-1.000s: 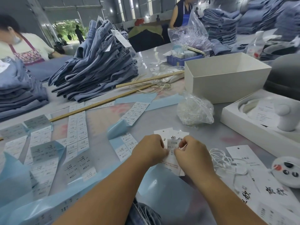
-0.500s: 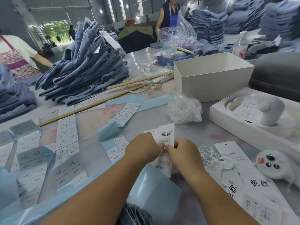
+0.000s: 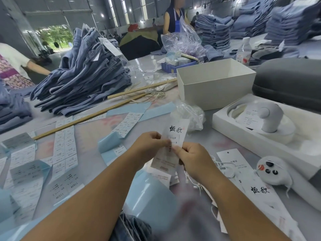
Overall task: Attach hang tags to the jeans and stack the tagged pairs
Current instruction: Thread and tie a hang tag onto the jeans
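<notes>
A white hang tag (image 3: 177, 133) with black characters and "1103#" stands raised above the table in front of me. My left hand (image 3: 149, 146) pinches its left edge and my right hand (image 3: 192, 157) pinches its right edge, fingertips nearly meeting at a small sticker on the tag. More white hang tags (image 3: 246, 178) and thin white strings (image 3: 224, 166) lie on the table to the right. A tall pile of blue jeans (image 3: 83, 80) sits at the far left. A bit of dark denim (image 3: 132, 228) shows at the bottom edge, near my forearms.
Sheets of size stickers on blue backing (image 3: 64, 150) cover the table's left side. Two wooden rulers (image 3: 90, 117) lie diagonally. An open white box (image 3: 215, 84), a bag of strings (image 3: 191, 115), a white tray (image 3: 239, 129) and a white controller (image 3: 272, 169) stand right. Other people work at the back.
Both hands have lifted the hang tag off the table and tilted it upright, so its printed face now shows. My view has turned slightly left.
</notes>
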`<state>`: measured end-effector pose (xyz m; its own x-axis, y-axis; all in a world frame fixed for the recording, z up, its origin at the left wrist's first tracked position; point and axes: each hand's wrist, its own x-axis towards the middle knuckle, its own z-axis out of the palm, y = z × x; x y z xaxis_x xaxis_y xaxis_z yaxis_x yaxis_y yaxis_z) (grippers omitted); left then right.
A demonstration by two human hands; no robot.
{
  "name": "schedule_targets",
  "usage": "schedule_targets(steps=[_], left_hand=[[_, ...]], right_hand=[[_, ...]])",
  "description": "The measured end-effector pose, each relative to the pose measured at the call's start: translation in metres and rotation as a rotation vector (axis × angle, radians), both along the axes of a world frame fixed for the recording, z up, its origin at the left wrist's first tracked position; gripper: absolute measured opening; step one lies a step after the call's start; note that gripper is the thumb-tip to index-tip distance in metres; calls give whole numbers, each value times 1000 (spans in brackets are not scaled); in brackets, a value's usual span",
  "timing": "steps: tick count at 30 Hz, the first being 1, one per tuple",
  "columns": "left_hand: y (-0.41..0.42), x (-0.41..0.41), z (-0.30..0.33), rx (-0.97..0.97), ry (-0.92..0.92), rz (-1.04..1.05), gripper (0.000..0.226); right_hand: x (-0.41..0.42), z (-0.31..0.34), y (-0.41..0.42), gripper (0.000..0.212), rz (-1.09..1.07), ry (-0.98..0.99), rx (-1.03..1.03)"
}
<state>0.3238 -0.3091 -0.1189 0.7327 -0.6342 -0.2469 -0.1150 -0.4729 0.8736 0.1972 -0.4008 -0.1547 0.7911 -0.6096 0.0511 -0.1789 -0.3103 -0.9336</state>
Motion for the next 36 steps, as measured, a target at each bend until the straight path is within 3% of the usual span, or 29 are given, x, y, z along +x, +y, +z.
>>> schedule_targets(steps=[3, 7, 9, 12, 18, 25, 32, 36], left_hand=[[-3, -7, 5, 21, -68, 26, 7], [-6, -13, 5, 102, -214, 81, 7], [-6, -17, 2, 142, -269, 76, 14], [-4, -23, -2, 186, -336, 64, 32], [3, -31, -1, 311, -376, -29, 56], [12, -36, 3, 373, -418, -94, 52], [26, -51, 21, 315, -506, -189, 36], [48, -71, 35, 121, -497, -339, 18]], right_hand=[[-15, 0, -10, 38, -73, 42, -6], [-41, -8, -18, 19, -51, 411, -495], [-50, -14, -14, 14, 42, 543, -579], [-55, -21, -7, 7, 97, 568, -597], [-52, -30, 0, 16, 92, 505, -669], [-50, -30, 0, 11, 38, 393, -598], [-59, 3, 12, 19, 19, -83, -59], [-63, 35, 23, 18, 147, -330, 208]])
